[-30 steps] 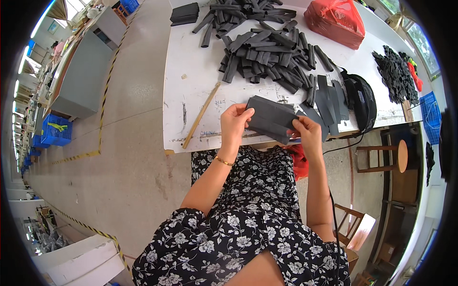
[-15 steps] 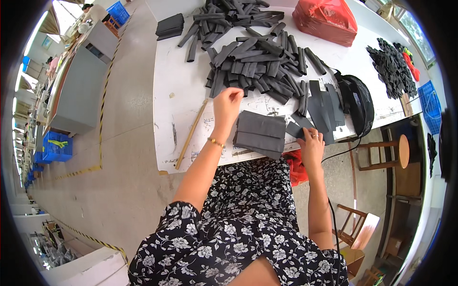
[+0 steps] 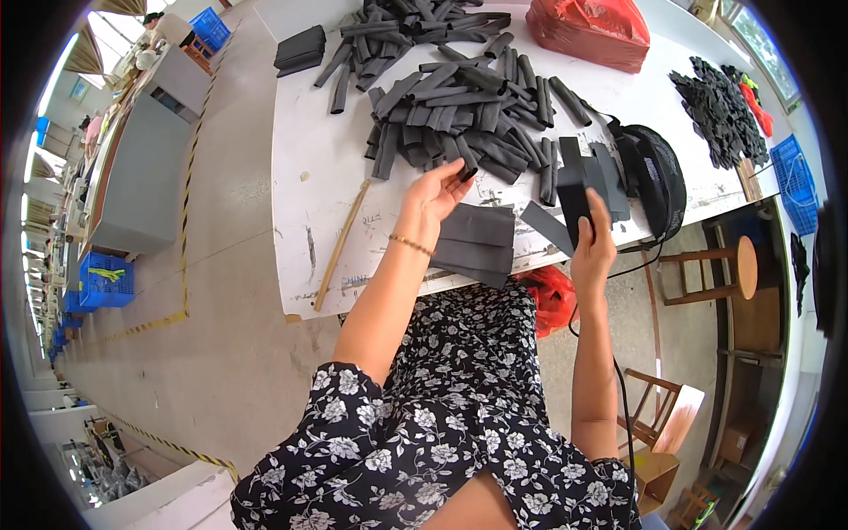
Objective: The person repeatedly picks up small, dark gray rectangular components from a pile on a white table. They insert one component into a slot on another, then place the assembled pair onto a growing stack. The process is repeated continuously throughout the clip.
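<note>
Black strip (image 3: 571, 168) held in our right grip (image 3: 594, 247), right front of the surface (image 3: 318, 146).
Step, we judge: taking up one strip; next calls for a steady lift, flat stack (image 3: 477, 237) and mesh bag (image 3: 654, 172) crowding either side. Left grip (image 3: 433, 194) half-curled by the tube pile (image 3: 481, 110), its hold unclear to us; red bag (image 3: 592, 35) beyond.

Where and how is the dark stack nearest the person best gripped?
Probably grip the stack at its near right corner, coming from the near side and pinching top and underside: it lies flat, and that corner seems to jut past the front edge of the table, which should leave room underneath.
</note>
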`<state>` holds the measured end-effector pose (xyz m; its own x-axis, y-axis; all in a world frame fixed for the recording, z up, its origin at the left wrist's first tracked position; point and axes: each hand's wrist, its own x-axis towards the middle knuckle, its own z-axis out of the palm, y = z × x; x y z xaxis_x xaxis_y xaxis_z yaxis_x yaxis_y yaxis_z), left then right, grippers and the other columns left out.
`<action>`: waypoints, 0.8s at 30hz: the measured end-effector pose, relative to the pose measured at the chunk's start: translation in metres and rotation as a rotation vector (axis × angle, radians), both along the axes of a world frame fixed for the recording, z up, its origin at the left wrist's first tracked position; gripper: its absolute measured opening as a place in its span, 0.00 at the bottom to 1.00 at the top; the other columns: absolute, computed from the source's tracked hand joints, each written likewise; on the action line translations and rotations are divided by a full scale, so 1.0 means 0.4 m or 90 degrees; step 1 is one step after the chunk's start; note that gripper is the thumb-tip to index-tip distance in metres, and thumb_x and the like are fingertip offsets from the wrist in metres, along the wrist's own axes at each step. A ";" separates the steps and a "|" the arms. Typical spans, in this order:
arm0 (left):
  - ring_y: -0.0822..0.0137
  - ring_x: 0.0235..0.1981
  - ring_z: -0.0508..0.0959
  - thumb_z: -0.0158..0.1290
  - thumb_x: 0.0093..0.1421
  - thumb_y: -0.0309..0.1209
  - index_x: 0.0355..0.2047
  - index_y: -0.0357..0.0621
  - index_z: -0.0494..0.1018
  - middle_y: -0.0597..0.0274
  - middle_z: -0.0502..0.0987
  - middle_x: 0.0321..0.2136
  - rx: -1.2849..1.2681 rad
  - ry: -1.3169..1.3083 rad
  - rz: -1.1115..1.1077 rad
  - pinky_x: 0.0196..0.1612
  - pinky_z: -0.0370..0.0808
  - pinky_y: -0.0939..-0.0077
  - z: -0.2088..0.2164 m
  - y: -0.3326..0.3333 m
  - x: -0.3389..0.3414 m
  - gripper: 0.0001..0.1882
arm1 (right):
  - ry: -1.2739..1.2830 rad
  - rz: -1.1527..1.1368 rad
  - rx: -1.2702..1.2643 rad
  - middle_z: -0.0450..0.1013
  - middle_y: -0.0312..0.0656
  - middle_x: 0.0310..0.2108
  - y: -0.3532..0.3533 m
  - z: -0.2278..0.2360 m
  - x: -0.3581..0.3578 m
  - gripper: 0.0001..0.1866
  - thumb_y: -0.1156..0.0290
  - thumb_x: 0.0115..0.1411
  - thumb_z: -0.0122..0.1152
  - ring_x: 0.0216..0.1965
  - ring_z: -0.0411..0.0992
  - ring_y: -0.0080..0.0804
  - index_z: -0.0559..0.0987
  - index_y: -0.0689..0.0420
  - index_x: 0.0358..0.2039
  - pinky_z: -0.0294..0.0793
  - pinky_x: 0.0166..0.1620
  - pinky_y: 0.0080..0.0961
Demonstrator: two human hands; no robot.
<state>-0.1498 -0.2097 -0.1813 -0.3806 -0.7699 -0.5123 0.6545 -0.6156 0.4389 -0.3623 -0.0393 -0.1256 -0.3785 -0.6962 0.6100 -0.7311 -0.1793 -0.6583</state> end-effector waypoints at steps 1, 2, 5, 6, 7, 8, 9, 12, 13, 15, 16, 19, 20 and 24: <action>0.62 0.35 0.79 0.58 0.60 0.24 0.34 0.36 0.74 0.56 0.78 0.33 0.013 0.063 -0.026 0.39 0.82 0.67 -0.003 0.026 0.021 0.05 | -0.102 0.043 0.017 0.70 0.46 0.38 0.002 -0.001 0.013 0.09 0.82 0.62 0.53 0.43 0.70 0.35 0.71 0.62 0.43 0.69 0.48 0.26; 0.62 0.35 0.79 0.57 0.60 0.23 0.36 0.36 0.74 0.56 0.78 0.33 0.022 0.126 -0.050 0.40 0.82 0.66 0.003 0.052 0.043 0.05 | -0.204 0.087 0.031 0.69 0.45 0.39 0.007 0.002 0.026 0.10 0.82 0.63 0.53 0.42 0.69 0.33 0.70 0.63 0.45 0.69 0.48 0.25; 0.61 0.37 0.79 0.58 0.59 0.23 0.39 0.38 0.74 0.58 0.78 0.34 -0.007 0.177 -0.050 0.41 0.81 0.67 0.048 0.136 0.086 0.08 | -0.129 0.206 0.164 0.66 0.42 0.39 0.043 0.027 0.093 0.19 0.77 0.57 0.66 0.39 0.67 0.30 0.67 0.62 0.45 0.69 0.45 0.27; 0.61 0.37 0.79 0.59 0.59 0.23 0.40 0.39 0.74 0.58 0.78 0.33 -0.034 0.149 -0.029 0.42 0.81 0.67 0.089 0.167 0.092 0.09 | -0.159 0.234 0.234 0.66 0.44 0.39 0.062 0.046 0.120 0.20 0.75 0.55 0.68 0.39 0.67 0.35 0.67 0.61 0.44 0.69 0.46 0.30; 0.61 0.38 0.79 0.59 0.59 0.23 0.40 0.39 0.74 0.58 0.78 0.33 -0.062 0.118 -0.006 0.42 0.81 0.67 0.120 0.192 0.103 0.09 | -0.189 0.266 0.304 0.66 0.46 0.39 0.074 0.054 0.141 0.22 0.74 0.54 0.70 0.40 0.68 0.40 0.67 0.60 0.44 0.69 0.46 0.33; 0.59 0.41 0.80 0.60 0.58 0.23 0.41 0.38 0.74 0.57 0.78 0.35 -0.104 0.115 0.012 0.45 0.82 0.65 0.129 0.208 0.120 0.11 | -0.024 0.285 0.166 0.67 0.50 0.42 0.076 0.048 0.152 0.20 0.75 0.51 0.71 0.41 0.68 0.49 0.69 0.60 0.40 0.69 0.47 0.37; 0.59 0.42 0.80 0.60 0.58 0.23 0.41 0.38 0.74 0.57 0.78 0.35 -0.137 0.106 0.016 0.46 0.82 0.64 0.134 0.214 0.135 0.12 | 0.009 0.285 0.150 0.68 0.50 0.42 0.080 0.048 0.158 0.19 0.77 0.51 0.70 0.40 0.69 0.48 0.69 0.60 0.39 0.70 0.45 0.36; 0.56 0.47 0.79 0.60 0.57 0.22 0.42 0.35 0.73 0.53 0.78 0.38 -0.217 0.063 0.022 0.50 0.81 0.61 0.146 0.228 0.174 0.12 | 0.041 0.286 0.136 0.71 0.49 0.44 0.094 0.057 0.175 0.17 0.81 0.50 0.68 0.39 0.72 0.44 0.74 0.60 0.40 0.72 0.43 0.32; 0.56 0.46 0.79 0.60 0.57 0.22 0.42 0.34 0.73 0.53 0.78 0.38 -0.214 0.050 0.028 0.50 0.81 0.61 0.151 0.234 0.184 0.12 | 0.023 0.293 0.134 0.71 0.49 0.43 0.095 0.064 0.185 0.19 0.80 0.49 0.69 0.40 0.71 0.46 0.75 0.60 0.42 0.71 0.44 0.34; 0.56 0.46 0.79 0.60 0.57 0.21 0.42 0.33 0.73 0.52 0.78 0.39 -0.203 0.030 0.032 0.49 0.82 0.63 0.162 0.243 0.188 0.12 | -0.012 0.297 0.133 0.72 0.48 0.40 0.096 0.102 0.215 0.23 0.78 0.48 0.70 0.43 0.69 0.48 0.75 0.60 0.47 0.69 0.47 0.39; 0.56 0.46 0.79 0.60 0.58 0.22 0.42 0.33 0.73 0.51 0.78 0.40 -0.187 0.031 0.037 0.49 0.82 0.64 0.163 0.246 0.188 0.12 | 0.023 0.298 0.088 0.73 0.44 0.38 0.087 0.102 0.228 0.25 0.77 0.48 0.71 0.41 0.70 0.44 0.77 0.58 0.49 0.68 0.46 0.38; 0.58 0.45 0.80 0.59 0.58 0.23 0.42 0.32 0.73 0.51 0.78 0.41 -0.163 0.036 0.037 0.49 0.82 0.67 0.169 0.251 0.177 0.13 | 0.156 0.282 0.034 0.73 0.41 0.38 0.073 0.108 0.248 0.24 0.75 0.47 0.71 0.38 0.69 0.41 0.78 0.58 0.48 0.67 0.44 0.36; 0.59 0.45 0.80 0.59 0.59 0.24 0.43 0.32 0.73 0.51 0.78 0.41 -0.168 0.036 0.031 0.48 0.82 0.68 0.166 0.255 0.179 0.13 | 0.195 0.265 0.012 0.72 0.38 0.37 0.068 0.110 0.254 0.23 0.74 0.47 0.70 0.37 0.69 0.37 0.79 0.57 0.46 0.65 0.42 0.34; 0.63 0.45 0.80 0.59 0.60 0.26 0.42 0.35 0.74 0.52 0.79 0.41 -0.176 0.030 -0.014 0.45 0.82 0.74 0.157 0.264 0.181 0.12 | 0.251 0.254 -0.005 0.73 0.35 0.36 0.053 0.120 0.259 0.22 0.74 0.46 0.70 0.36 0.70 0.34 0.80 0.56 0.44 0.66 0.42 0.32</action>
